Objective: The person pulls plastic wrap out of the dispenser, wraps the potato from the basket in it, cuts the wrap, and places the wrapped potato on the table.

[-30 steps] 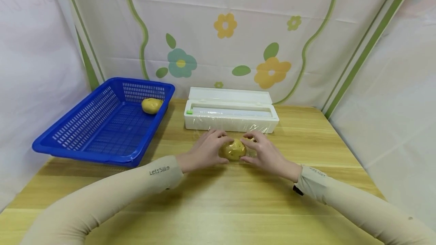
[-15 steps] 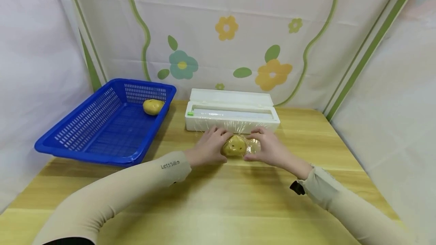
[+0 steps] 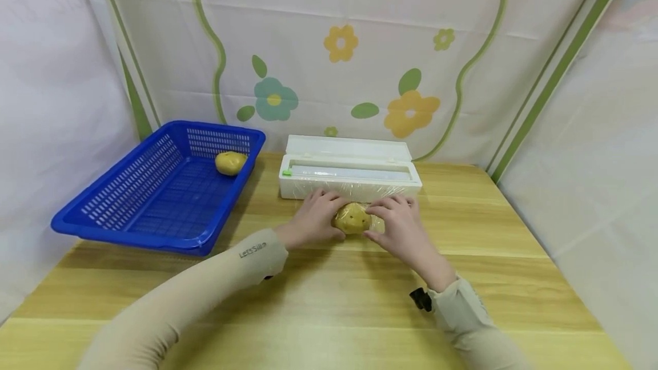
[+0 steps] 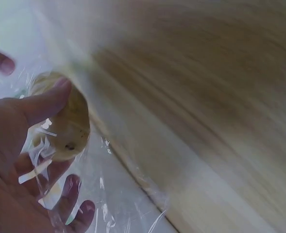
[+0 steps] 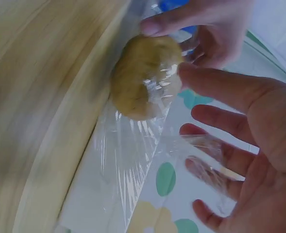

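A yellow potato [image 3: 352,218] lies under clear plastic wrap [image 5: 128,160] on the table, just in front of the white cling film box [image 3: 349,187]. My left hand [image 3: 316,218] holds its left end, with the thumb on the near side and fingers behind, as the left wrist view shows. My right hand [image 3: 400,224] is at the other end; its thumb [image 5: 215,85] touches the wrapped potato while the fingers [image 5: 220,145] spread apart, a flap of film lying across them. The wrap stretches from the potato back to the box.
The box's lid [image 3: 349,146] stands raised, with the film roll [image 3: 349,173] inside. To the left is a blue plastic basket [image 3: 128,238] with another potato [image 3: 231,163] in it. A flower-patterned cloth [image 3: 308,27] hangs behind the wooden table [image 3: 349,313].
My right hand drew a little right from the potato, then came back to its end with the wrist turned and the forearm swung inward. My left hand stays on the potato.
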### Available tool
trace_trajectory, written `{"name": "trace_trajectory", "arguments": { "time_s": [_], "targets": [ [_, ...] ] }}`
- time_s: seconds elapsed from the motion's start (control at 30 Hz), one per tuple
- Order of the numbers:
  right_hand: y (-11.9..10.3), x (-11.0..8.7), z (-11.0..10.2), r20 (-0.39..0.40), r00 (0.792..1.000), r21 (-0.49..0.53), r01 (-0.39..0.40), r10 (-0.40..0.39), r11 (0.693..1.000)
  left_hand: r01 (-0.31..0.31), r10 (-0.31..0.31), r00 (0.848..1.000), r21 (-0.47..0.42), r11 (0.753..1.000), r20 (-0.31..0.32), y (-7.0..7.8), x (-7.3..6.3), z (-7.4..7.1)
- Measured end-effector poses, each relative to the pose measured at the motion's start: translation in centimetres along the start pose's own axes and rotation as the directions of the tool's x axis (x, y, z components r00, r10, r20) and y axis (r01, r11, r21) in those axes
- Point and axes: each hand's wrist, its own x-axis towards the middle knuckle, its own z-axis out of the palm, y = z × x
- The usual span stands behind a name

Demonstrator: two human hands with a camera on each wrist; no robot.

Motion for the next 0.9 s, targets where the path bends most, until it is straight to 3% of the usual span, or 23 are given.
{"name": "trace_trajectory", "arguments": {
  "time_s": [0.1, 0.23, 0.43, 0.6, 0.9],
  "targets": [
    [-0.3, 0.1, 0.4, -0.055, 0.998, -0.117, 0.014, -0.021, 0.993, 0.027, -0.027, 1.0, -0.043, 0.999, 0.013, 0.0, -0.1, -0.4],
    [-0.4, 0.4, 0.9, -0.082, 0.995, -0.138, 0.052, -0.064, 0.989, 0.058, -0.057, 0.998, -0.07, 0.996, 0.01, 0.0, -0.2, -0.6],
    [0.5, 0.4, 1.8, -0.046, 0.996, -0.087, 0.076, -0.081, 0.993, 0.053, -0.055, 0.998, -0.112, 0.992, -0.016, -0.1, -0.4, -0.6],
    [2.3, 0.6, 2.7, -0.01, 0.999, 0.014, 0.05, -0.05, 0.999, 0.1, -0.103, 0.995, -0.167, 0.981, -0.011, -0.5, -0.4, -0.7],
    [3.0, 1.2, 3.5, 0.05, 0.998, -0.006, 0.049, -0.048, 0.999, 0.148, -0.139, 0.989, -0.228, 0.962, 0.056, -1.3, 0.0, -0.7]
  ]
}}
